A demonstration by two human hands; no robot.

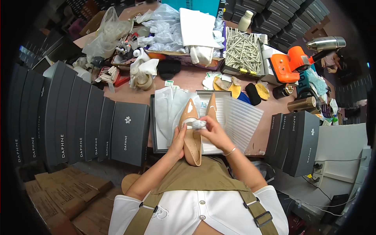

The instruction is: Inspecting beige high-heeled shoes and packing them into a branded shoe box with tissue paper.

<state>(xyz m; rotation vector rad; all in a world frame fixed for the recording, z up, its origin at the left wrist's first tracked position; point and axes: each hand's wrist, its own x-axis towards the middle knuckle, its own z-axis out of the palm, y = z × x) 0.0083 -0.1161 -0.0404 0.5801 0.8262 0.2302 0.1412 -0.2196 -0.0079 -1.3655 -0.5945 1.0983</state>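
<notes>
A glossy beige pointed shoe (192, 147) lies toe away from me over the near side of an open grey shoebox (153, 135). My left hand (178, 141) grips its left side, thumb near the opening. Pinched in my right hand (215, 134) is a wad of white paper (199, 124), held at the shoe's opening; whether part of it is inside the shoe I cannot tell. The matching shoe (212, 107) rests in the box just beyond my right hand. White tissue paper (166, 105) spreads over the box's left part, and a ribbed white foam sheet (246, 117) over its right.
Dark grey shoeboxes (130, 131) stand in a row at left, with more boxes (299, 145) at right. Across the table are a tray of pale sticks (243, 51), an orange heat gun (288, 64), a carton of wrapped bundles (166, 31), a glue jar (143, 80) and yellow sponges (262, 91).
</notes>
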